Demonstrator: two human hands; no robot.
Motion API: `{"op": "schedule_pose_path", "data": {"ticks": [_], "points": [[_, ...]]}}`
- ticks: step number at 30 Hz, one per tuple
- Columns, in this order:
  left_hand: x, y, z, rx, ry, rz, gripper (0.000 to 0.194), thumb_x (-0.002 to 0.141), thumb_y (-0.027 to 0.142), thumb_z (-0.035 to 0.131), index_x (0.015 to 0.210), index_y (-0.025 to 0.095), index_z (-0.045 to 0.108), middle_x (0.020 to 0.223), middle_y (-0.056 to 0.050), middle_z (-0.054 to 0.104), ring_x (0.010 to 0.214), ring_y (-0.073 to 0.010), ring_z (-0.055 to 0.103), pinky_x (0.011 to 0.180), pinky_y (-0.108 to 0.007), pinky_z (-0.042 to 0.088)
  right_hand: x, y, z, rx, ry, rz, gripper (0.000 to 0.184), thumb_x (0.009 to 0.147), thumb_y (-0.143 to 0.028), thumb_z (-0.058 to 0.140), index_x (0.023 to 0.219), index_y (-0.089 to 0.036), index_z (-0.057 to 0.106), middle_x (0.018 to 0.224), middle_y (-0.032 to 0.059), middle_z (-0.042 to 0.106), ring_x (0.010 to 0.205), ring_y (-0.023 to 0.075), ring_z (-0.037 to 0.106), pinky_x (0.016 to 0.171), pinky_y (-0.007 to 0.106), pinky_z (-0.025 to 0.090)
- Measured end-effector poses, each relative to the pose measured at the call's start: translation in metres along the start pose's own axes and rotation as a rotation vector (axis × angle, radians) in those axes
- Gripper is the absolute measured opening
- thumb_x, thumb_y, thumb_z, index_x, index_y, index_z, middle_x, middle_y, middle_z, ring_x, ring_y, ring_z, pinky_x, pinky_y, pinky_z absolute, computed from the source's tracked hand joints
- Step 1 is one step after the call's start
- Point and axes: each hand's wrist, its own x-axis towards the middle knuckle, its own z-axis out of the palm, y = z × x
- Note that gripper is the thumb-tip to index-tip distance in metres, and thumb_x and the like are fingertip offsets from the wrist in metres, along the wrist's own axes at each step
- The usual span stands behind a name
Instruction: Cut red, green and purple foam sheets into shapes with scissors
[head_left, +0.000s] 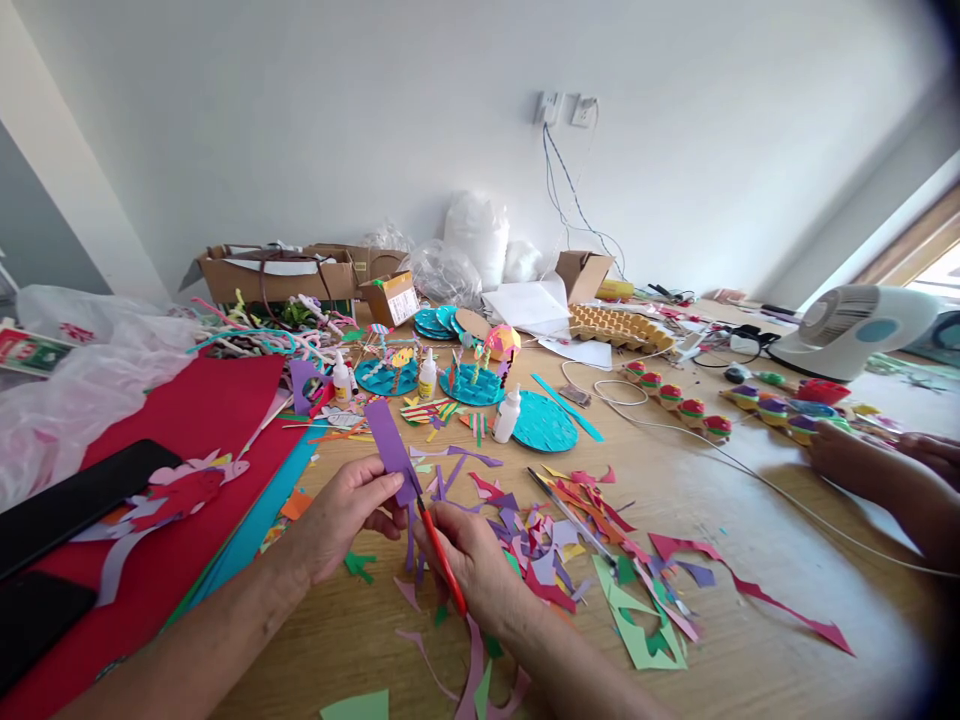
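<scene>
Between thumb and fingers, my left hand pinches a strip of purple paper above the table. My right hand is closed on red-handled scissors, whose blades meet the lower edge of the purple paper. Whether the blades are parted there I cannot tell. Just right of my right hand lies a heap of coloured paper scraps. A pen rests across that heap. Green paper with cut-out shapes lies farther right.
Glue bottles stand among blue discs with decorations. Red sheets and a black phone are at the left. Another person's hand is at the right, near painted egg-carton pieces, a white cable and a fan.
</scene>
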Motion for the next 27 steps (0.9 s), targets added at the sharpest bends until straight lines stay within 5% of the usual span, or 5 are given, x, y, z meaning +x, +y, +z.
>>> {"op": "schedule_pose_path", "data": {"ticks": [27], "points": [[-0.0013, -0.0082, 0.0006, -0.174, -0.108, -0.126, 0.016, 0.071, 0.03, 0.062, 0.069, 0.015, 0.059, 0.057, 0.001, 0.06, 0.047, -0.0087, 0.054, 0.044, -0.018, 0.041, 0.003, 0.0006, -0.0027, -0.044, 0.007, -0.025, 0.041, 0.085, -0.05, 0.042, 0.066, -0.015, 0.056, 0.053, -0.0021, 0.045, 0.051, 0.0093, 0.04, 0.046, 0.019, 0.028]]}}
